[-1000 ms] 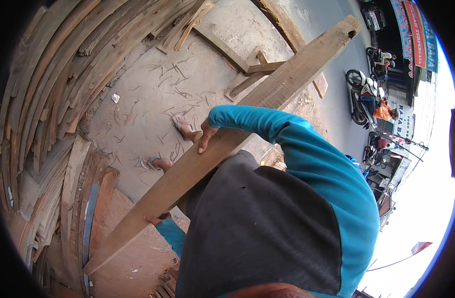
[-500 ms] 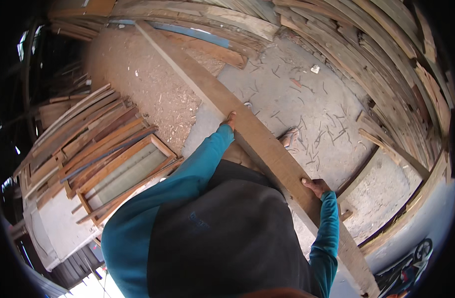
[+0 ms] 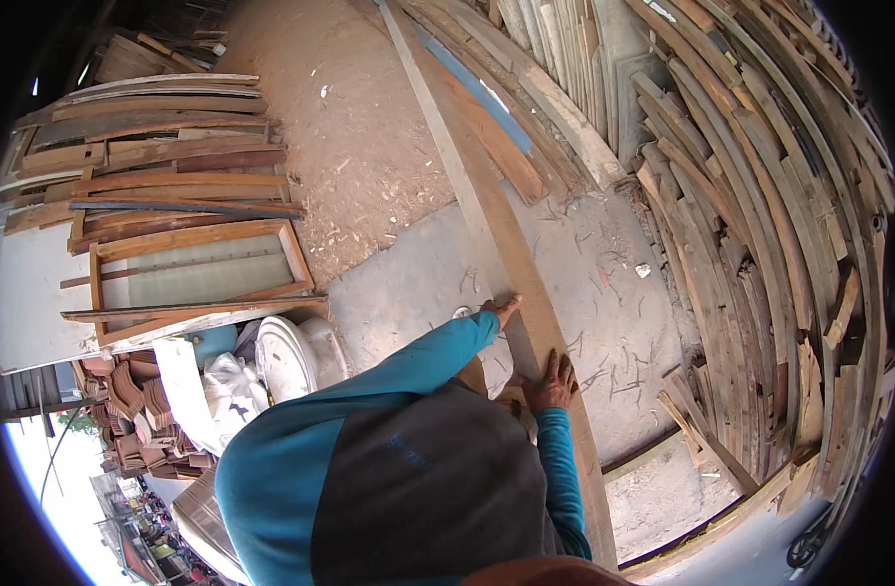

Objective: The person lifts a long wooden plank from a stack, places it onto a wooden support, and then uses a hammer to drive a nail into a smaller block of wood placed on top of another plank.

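A long, thick wooden plank point(image 3: 496, 210) slants from the top of the view down past my right side. At its left edge my left hand point(image 3: 504, 310) is closed, the thumb side showing on the wood and the other fingers mostly hidden. Nearer to me, my right hand point(image 3: 553, 386) lies across the plank's upper face, its fingers stretched out and slightly apart. Part of my foot point(image 3: 462, 313) shows beside the plank, below my left hand.
Stacked boards point(image 3: 750, 244) line the right side. More planks and a wooden frame point(image 3: 198, 259) lie at left, above a white toilet point(image 3: 286, 356) and clay roof tiles point(image 3: 140, 405). A blue-edged board point(image 3: 477, 93) rests beyond. Wood scraps litter the concrete floor point(image 3: 399, 283).
My view has turned, so the plank stands steeper in it. My right hand has shifted up the plank toward my left hand, going from a thumb-on-top grip to fingers spread over its face.
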A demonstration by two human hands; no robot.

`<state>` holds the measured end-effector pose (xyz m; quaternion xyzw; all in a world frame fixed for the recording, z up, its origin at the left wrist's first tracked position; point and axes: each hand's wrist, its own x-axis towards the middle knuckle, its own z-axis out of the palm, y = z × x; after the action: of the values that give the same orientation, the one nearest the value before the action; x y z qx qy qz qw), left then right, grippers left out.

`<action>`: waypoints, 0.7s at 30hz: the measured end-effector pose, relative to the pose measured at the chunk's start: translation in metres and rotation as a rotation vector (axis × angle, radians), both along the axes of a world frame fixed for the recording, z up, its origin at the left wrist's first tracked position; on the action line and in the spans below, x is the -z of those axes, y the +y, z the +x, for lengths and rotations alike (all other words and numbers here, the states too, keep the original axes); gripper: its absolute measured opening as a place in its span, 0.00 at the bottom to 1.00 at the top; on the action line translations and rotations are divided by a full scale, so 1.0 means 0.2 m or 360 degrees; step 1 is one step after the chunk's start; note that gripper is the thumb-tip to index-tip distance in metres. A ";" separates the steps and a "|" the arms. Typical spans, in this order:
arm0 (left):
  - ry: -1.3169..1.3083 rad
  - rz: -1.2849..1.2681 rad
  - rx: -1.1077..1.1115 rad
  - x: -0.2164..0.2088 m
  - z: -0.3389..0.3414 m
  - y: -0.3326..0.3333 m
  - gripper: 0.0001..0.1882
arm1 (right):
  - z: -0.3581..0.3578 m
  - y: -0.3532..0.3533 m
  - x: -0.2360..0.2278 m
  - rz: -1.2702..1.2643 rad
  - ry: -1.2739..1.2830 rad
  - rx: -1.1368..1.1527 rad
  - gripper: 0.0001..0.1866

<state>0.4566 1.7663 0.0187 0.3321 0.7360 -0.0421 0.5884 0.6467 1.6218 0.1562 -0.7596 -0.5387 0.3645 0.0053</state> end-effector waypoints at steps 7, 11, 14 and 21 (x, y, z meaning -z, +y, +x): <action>-0.0134 0.0288 0.0410 -0.34 -0.67 -0.03 0.41 | 0.07 0.08 0.01 -0.0165 0.0012 0.0077 0.56; 0.0016 0.0107 -0.0137 -0.01 -1.67 -0.24 0.19 | -0.04 0.21 0.01 -0.0093 0.0185 0.0085 0.56; -0.0219 -0.0315 -0.0674 0.10 -1.82 -0.39 0.17 | 0.07 0.11 -0.02 -0.0232 -0.0001 0.0061 0.55; -0.0142 -0.0506 -0.0585 -0.06 -1.94 -0.39 0.21 | -0.02 0.01 0.05 -0.0199 0.0013 0.0129 0.55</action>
<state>0.0677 1.6891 0.0306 0.0975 0.7414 -0.0350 0.6630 0.6434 1.6238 0.1465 -0.7780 -0.4838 0.4000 -0.0251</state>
